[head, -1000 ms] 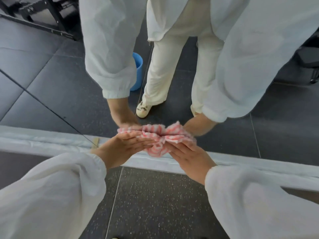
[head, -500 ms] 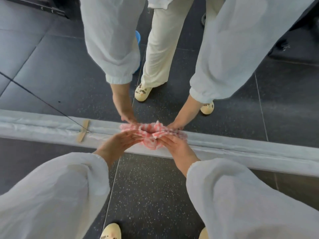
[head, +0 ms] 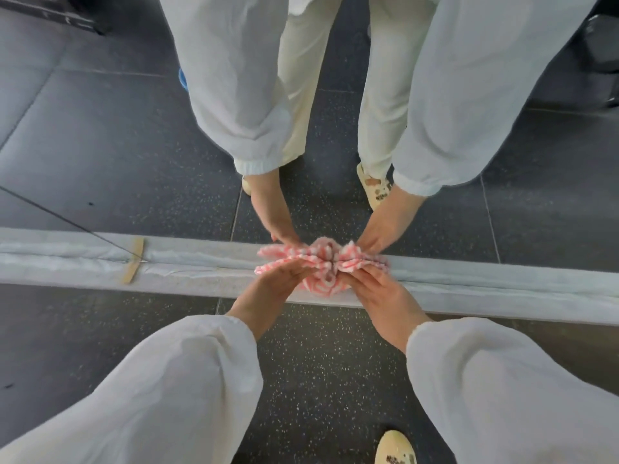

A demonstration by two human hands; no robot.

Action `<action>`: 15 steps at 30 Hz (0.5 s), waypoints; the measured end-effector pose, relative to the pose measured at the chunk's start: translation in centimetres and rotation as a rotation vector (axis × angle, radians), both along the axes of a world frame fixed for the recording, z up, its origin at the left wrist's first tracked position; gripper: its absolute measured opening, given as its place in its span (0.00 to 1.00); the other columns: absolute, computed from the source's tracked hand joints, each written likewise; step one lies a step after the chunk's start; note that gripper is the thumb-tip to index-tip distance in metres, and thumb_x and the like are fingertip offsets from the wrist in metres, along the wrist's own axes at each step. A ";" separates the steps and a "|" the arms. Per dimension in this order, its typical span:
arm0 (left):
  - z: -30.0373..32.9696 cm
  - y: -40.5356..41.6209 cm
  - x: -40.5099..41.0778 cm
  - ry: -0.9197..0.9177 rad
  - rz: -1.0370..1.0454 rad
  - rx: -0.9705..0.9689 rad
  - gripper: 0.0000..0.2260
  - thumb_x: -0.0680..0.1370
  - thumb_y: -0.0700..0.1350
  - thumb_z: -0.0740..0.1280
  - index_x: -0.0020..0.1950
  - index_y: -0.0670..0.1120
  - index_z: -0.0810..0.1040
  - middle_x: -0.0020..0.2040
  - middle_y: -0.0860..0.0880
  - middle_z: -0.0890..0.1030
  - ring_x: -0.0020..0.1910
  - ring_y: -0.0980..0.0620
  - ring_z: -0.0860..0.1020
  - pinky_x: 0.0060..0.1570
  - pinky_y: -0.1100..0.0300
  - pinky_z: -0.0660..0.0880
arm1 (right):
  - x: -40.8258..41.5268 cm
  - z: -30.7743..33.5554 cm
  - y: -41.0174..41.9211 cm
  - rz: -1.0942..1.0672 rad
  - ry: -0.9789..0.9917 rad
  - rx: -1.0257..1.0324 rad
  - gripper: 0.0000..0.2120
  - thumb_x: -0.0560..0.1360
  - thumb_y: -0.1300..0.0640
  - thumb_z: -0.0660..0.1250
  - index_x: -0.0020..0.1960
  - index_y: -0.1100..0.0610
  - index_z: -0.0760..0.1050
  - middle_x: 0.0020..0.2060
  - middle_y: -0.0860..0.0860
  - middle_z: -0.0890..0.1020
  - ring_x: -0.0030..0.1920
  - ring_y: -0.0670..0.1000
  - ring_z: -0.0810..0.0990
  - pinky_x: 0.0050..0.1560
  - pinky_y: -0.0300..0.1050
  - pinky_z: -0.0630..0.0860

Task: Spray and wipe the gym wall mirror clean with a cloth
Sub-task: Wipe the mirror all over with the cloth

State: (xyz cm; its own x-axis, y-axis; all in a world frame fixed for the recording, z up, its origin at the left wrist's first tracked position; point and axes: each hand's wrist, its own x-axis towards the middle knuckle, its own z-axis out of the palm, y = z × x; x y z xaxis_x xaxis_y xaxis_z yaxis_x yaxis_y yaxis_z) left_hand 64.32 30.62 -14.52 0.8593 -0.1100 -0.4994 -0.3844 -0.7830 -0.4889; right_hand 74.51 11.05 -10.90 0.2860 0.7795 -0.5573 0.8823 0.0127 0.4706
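While you're bending low, your left hand (head: 279, 279) and right hand (head: 380, 289) are pressing the bunched cloth (head: 321, 262), fingers flat, against the mirror (head: 100, 135) bottom edge mid-frame, likely to reach the lowest strip.
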 end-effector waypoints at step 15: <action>21.3 1.9 2.1 -1.124 -0.101 -0.381 0.24 0.77 0.49 0.57 0.71 0.40 0.63 0.73 0.40 0.59 0.77 0.45 0.43 0.75 0.49 0.44 | 0.5 19.1 3.3 0.008 -0.233 1.293 0.24 0.81 0.51 0.51 0.73 0.59 0.54 0.77 0.58 0.44 0.76 0.59 0.43 0.75 0.58 0.43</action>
